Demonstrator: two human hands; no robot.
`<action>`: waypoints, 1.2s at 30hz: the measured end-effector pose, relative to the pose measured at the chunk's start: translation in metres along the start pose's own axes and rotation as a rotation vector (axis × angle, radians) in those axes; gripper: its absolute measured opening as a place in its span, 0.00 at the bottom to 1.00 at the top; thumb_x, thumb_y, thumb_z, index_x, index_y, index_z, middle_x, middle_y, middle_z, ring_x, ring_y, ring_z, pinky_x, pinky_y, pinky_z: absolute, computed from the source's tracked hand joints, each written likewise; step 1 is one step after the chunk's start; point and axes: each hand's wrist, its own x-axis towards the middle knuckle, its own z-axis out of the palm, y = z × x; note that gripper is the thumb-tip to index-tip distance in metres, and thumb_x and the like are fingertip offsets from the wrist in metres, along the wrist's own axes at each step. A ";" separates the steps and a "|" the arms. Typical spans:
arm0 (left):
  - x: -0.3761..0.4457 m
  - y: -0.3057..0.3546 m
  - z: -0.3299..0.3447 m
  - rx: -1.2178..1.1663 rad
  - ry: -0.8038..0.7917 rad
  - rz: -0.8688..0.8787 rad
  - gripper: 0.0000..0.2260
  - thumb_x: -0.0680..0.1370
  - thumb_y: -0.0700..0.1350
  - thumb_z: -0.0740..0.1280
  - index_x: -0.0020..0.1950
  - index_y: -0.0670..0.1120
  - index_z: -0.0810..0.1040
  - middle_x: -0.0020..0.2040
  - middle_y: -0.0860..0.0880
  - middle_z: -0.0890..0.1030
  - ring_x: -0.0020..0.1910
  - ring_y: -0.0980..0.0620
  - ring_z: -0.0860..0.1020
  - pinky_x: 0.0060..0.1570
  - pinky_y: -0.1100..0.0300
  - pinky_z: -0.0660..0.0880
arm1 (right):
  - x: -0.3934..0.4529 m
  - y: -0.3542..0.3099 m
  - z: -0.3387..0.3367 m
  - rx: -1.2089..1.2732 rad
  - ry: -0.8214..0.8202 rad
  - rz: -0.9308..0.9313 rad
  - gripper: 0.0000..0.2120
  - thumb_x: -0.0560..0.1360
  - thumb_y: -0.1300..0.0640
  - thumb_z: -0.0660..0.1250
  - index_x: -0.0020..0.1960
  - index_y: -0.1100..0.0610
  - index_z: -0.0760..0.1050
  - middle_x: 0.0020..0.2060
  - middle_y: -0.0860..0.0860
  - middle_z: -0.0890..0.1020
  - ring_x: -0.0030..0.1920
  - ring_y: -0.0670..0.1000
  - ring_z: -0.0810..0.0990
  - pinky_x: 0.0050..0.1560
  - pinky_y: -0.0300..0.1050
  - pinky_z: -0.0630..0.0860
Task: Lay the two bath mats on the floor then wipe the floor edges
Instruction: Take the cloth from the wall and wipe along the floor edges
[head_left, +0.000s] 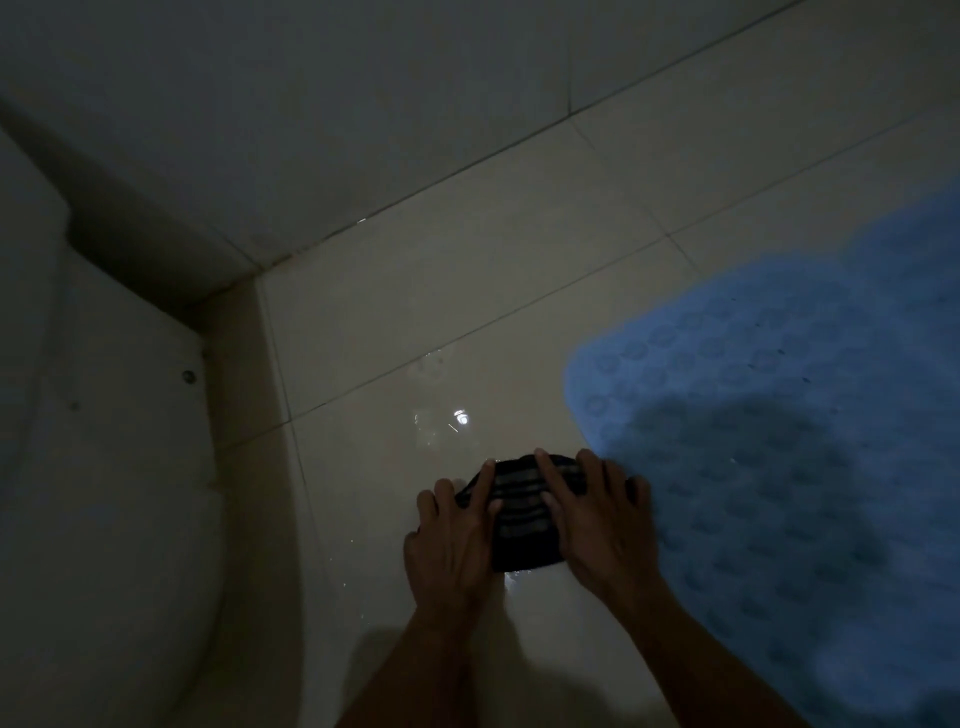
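Glossy tiled floor, both hands flat on striped cloth between toilet base and blue mat edge

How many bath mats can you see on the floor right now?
1. A blue textured rubber bath mat lies flat on the tiled floor at the right, beside the hands. The task names two mats; the second may lie outside the view.

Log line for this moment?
step: wiping floor | both hands, left and right, press cloth | blue mat laid
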 end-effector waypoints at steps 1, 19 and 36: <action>0.010 -0.003 -0.004 0.005 0.000 0.010 0.24 0.84 0.61 0.46 0.80 0.64 0.45 0.67 0.49 0.64 0.66 0.47 0.64 0.51 0.52 0.75 | 0.008 -0.003 0.000 -0.002 0.012 0.002 0.23 0.79 0.44 0.54 0.73 0.44 0.69 0.60 0.56 0.76 0.54 0.59 0.73 0.50 0.54 0.65; 0.216 -0.025 -0.063 0.090 0.245 0.351 0.22 0.83 0.59 0.54 0.78 0.63 0.62 0.59 0.46 0.75 0.58 0.43 0.73 0.47 0.49 0.74 | 0.168 -0.039 0.003 -0.104 0.186 0.273 0.20 0.79 0.47 0.59 0.69 0.49 0.74 0.58 0.57 0.77 0.53 0.60 0.73 0.50 0.55 0.67; 0.309 0.129 -0.109 0.221 0.172 0.587 0.27 0.80 0.61 0.40 0.79 0.64 0.59 0.62 0.45 0.73 0.58 0.42 0.71 0.51 0.48 0.72 | 0.235 0.070 -0.019 0.083 0.229 0.667 0.21 0.77 0.49 0.64 0.70 0.48 0.74 0.56 0.58 0.78 0.52 0.61 0.72 0.51 0.58 0.71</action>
